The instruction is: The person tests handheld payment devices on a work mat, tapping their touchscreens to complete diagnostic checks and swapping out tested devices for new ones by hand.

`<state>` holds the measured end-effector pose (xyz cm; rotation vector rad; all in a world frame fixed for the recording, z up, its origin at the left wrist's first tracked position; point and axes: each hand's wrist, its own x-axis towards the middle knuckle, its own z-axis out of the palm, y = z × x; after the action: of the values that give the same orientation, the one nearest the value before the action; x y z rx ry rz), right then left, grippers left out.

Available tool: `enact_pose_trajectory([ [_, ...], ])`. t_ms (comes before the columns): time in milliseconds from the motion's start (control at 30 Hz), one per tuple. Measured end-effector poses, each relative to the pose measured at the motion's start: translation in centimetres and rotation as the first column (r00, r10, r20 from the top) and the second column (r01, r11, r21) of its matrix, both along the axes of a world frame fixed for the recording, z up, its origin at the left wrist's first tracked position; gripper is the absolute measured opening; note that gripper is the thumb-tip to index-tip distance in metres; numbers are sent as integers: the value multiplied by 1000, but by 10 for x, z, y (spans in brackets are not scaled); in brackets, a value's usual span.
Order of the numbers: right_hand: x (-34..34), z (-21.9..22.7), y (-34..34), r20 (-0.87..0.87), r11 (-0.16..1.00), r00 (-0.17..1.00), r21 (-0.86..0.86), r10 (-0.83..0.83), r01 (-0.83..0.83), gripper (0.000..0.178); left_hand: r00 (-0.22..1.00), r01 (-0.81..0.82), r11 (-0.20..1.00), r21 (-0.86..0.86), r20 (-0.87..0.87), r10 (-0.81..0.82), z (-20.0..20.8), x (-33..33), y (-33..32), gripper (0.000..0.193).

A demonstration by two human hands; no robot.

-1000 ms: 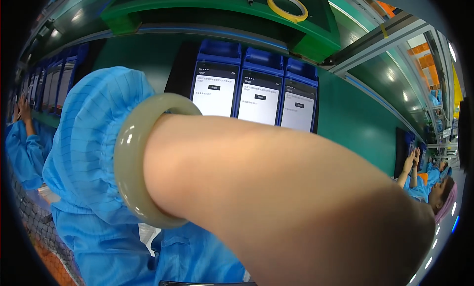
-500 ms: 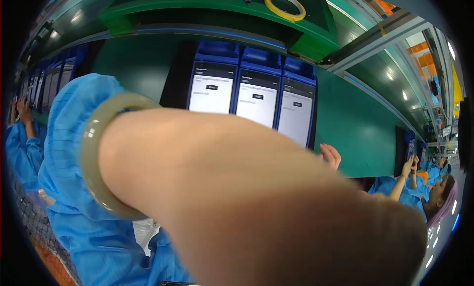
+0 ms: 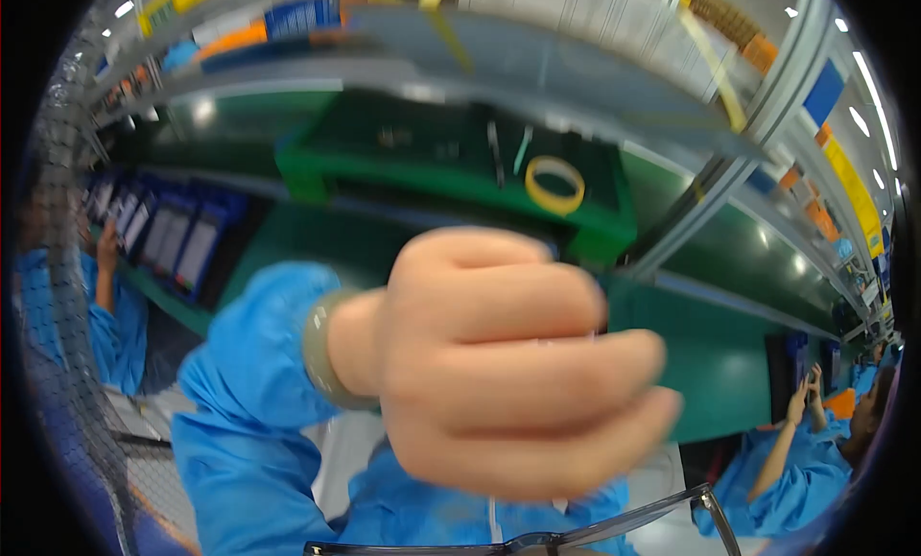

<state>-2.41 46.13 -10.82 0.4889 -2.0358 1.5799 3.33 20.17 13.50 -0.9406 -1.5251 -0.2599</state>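
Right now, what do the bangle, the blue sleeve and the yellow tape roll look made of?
Bangle: polished stone, or perhaps glass or resin; smooth, grey-green, with pale highlights.
Blue sleeve: thin, soft fabric, possibly synthetic; it puffs and creases, but the weave is too blurred to tell.
Yellow tape roll: likely plastic film or paper; blur leaves it open.

Shows blue on the sleeve point(image 3: 254, 364), grey-green on the bangle point(image 3: 319, 350) and dark grey on the glasses point(image 3: 539, 541). Has green on worktop point(image 3: 715, 359) and stand point(image 3: 432, 182), yellow on the tape roll point(image 3: 556, 207), dark crisscross on the netting point(image 3: 67, 307).
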Motion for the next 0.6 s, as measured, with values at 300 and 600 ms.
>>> enact_pose_trajectory([
  [300,6,-2,17,-104,965,995,262,-3,30,15,899,211,890,404,277,-339,11,61,28,36],
  [600,-3,-11,16,-175,962,984,272,25,24,25,830,433,897,93,347,-437,66,70,-7,68],
])
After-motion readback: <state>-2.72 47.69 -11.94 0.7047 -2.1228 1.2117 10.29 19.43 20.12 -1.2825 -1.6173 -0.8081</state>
